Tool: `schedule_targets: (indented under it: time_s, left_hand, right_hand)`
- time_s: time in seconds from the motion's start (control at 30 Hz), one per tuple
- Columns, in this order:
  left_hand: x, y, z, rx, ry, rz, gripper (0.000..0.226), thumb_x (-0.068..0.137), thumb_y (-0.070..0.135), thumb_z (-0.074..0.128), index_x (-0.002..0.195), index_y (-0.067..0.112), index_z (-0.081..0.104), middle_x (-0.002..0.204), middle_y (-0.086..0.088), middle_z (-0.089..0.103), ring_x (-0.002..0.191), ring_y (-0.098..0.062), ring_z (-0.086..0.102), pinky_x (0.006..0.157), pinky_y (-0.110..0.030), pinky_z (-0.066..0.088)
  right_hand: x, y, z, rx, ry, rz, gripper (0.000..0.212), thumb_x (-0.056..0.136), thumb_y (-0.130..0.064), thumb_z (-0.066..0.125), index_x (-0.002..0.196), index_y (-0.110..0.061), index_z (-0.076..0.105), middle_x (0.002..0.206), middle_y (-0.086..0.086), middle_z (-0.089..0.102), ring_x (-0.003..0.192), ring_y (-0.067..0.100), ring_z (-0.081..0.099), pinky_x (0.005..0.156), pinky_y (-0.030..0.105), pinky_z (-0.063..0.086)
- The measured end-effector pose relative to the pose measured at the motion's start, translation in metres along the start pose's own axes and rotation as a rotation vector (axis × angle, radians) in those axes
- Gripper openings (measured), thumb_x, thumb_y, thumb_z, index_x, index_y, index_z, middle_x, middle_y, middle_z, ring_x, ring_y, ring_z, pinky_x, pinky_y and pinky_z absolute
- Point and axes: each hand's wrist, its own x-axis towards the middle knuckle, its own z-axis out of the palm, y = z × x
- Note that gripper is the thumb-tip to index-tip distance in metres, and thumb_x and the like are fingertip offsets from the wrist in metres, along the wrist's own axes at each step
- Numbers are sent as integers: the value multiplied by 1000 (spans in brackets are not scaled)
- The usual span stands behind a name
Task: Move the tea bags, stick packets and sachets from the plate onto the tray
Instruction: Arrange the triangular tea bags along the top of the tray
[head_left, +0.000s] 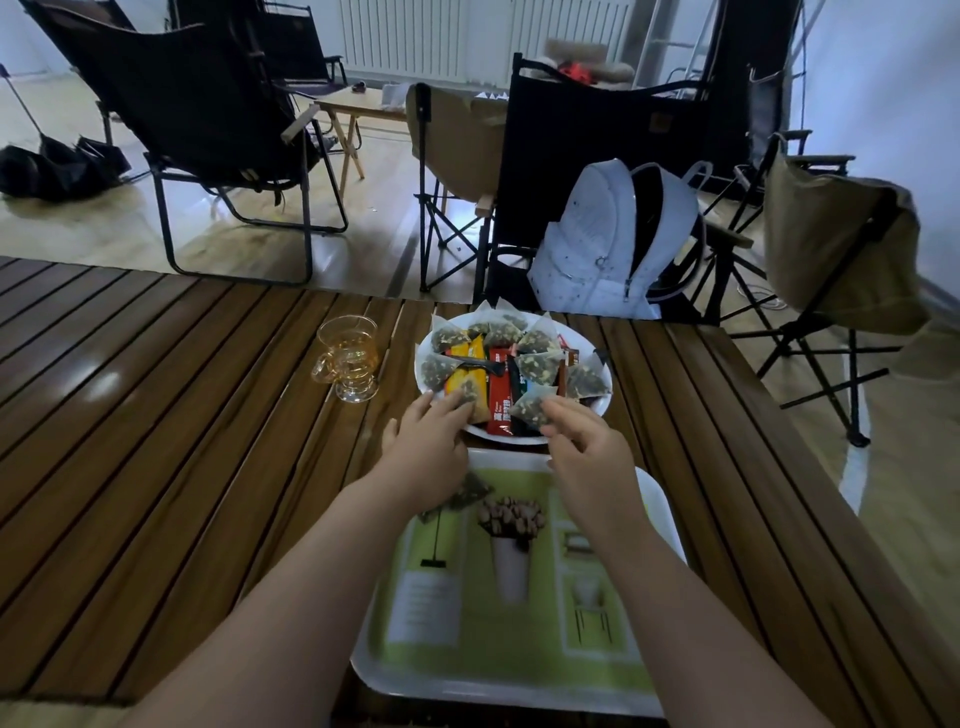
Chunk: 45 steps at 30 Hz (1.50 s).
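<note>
Head view shows both hands at the near rim of the white plate (597, 349), which sits toward the far edge of the tabletop (156, 415), with the green tray (519, 665) just beside it on the near side, under the forearms. The left hand (431, 441) has its fingertips pressed on a pyramid tea bag (466, 395) at the plate's near-left rim; its grip looks closed about the bag, though the fingers hide how firmly. The right hand (582, 447) pinches a second tea bag (532, 408) at the near-right rim between thumb and forefinger, the other fingers loosely curled. Each bag lies directly ahead of its own hand, so neither arm needs to cross; the tray lies straight back toward the person from both grips, and the coming move looks like a short pull toward the near edge. One tea bag (470, 491) already rests on the tray's far-left corner, partly under the left wrist. The stick packets (500, 395) lie with their long axes running from far to near across the plate's middle, between the two hands, most of the load not yet moved.
</note>
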Motion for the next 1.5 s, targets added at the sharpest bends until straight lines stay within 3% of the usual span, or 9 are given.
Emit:
schedule_targets:
  time_s: [0.37,0.6,0.87,1.03,1.1,1.2,1.3,1.4,1.5]
  left_hand:
    - [-17,8,-6,-191,219,81,41,99,15,44,134,24,63,158,4,39,148,-21,24,121,-43,21]
    - [-13,32,12,28,35,-71,51,99,36,37,149,36,42,170,2,1,155,-23,-9,120,-59,-4]
    - [2,31,5,86,61,-87,59,100,21,37,158,25,27,167,8,17,155,-18,1,120,-62,-2]
    - [-9,23,-15,-202,267,55,41,100,21,47,139,24,60,148,5,54,146,-21,33,120,-48,28]
    - [-23,22,-24,-312,346,146,30,98,19,54,119,23,74,120,6,71,121,-22,57,104,-43,47]
    - [-42,25,-34,-434,233,199,24,97,22,59,111,30,78,93,21,72,89,-19,71,83,-40,61]
    - [-46,26,-25,-261,67,285,22,96,21,61,103,32,79,92,26,68,86,5,65,77,-20,57]
    - [-38,20,-3,38,-24,309,26,95,25,55,106,39,73,105,9,65,99,-15,60,87,-36,54]
    - [-35,18,4,118,-29,250,34,98,27,52,121,46,67,124,16,61,120,-19,48,97,-37,38]
  right_hand:
    - [-27,13,-32,37,15,103,33,96,-5,54,116,-18,77,114,-11,74,110,9,68,101,42,55]
    - [-41,15,-38,74,15,172,31,95,-6,57,114,-20,77,110,-11,75,108,8,68,98,42,57]
    - [-33,20,-34,5,-39,171,31,97,-5,55,115,-17,77,104,-16,72,108,9,68,99,40,56]
    - [-24,19,-30,-90,-96,149,32,97,-8,54,118,-17,77,112,-6,76,107,8,67,87,20,56]
    - [-22,18,-30,-118,-108,138,33,98,-10,53,119,-18,76,111,-5,76,103,7,68,73,7,50]
    - [-20,22,-31,-142,-62,125,31,97,-9,54,115,-18,78,106,-6,77,102,9,68,79,15,52]
    - [-19,29,-32,-127,-23,157,31,95,-9,55,108,-19,81,99,-8,78,99,9,70,91,34,58]
    - [-22,31,-33,-119,-50,169,31,95,-8,55,102,-22,82,94,-10,77,94,9,71,84,29,58]
    - [-26,28,-33,-132,-115,206,32,94,-4,53,97,-19,81,91,-8,75,88,11,70,67,16,52]
